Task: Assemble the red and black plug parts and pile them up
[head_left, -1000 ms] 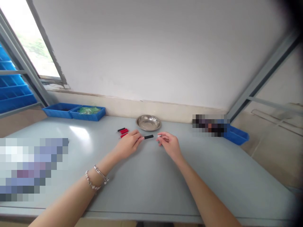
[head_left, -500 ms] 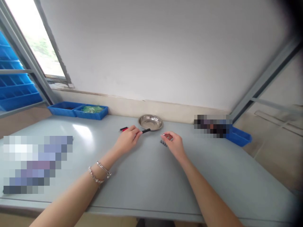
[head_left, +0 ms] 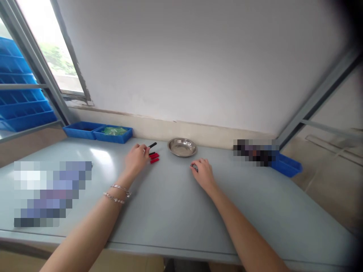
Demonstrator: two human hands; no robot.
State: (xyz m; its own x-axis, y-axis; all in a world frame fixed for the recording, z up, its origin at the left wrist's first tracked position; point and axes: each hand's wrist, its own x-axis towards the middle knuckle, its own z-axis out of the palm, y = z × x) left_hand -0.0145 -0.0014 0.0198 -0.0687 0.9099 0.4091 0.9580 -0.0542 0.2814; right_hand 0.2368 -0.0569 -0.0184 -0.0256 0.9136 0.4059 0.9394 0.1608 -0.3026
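My left hand (head_left: 137, 158) is closed on a black pen-shaped stick (head_left: 153, 144), whose far end sticks out past the fingertips. On the table just right of that hand lie a few short red sticks (head_left: 154, 160), with part of another black stick beside them. My right hand (head_left: 203, 173) rests low over the table, thumb and fingers curled in a pinch around several small dark grey pieces (head_left: 195, 167). The fingers partly cover these pieces, so which of them is gripped stays hidden. Between and beyond both hands stands a shallow round metal bowl (head_left: 182, 147).
Two blue bins (head_left: 113, 134) stand at the back left, one with green plastic bags. Another blue bin (head_left: 287, 164) is at the back right beside a blurred dark object. A blurred flat item (head_left: 53, 194) lies at the left. Grey frame posts (head_left: 320, 92) flank the grey table.
My left hand has moved left with the black stick, away from the bowl, uncovering the red sticks. My right hand has come down slightly left onto the small grey pieces.
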